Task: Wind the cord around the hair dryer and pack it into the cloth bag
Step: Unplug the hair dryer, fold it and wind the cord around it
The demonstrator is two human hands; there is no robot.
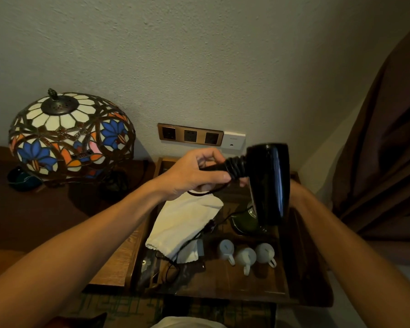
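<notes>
A black hair dryer (pixel 270 183) is held in the air above the wooden tray, its handle pointing left. Several turns of black cord (pixel 235 166) are wound around the handle near the body. My left hand (pixel 194 174) pinches the cord at the handle. My right hand (pixel 296 185) is mostly hidden behind the dryer's body and seems to grip it. Loose cord (pixel 194 237) trails down across a white cloth bag (pixel 185 223) that lies flat on the tray.
The wooden tray (pixel 301 268) holds three small white cups (pixel 246 256) and a dark green kettle base (pixel 244 221). A stained-glass lamp (pixel 69 136) stands at the left. Wall sockets (pixel 189 134) sit behind. A brown curtain (pixel 388 150) hangs at the right.
</notes>
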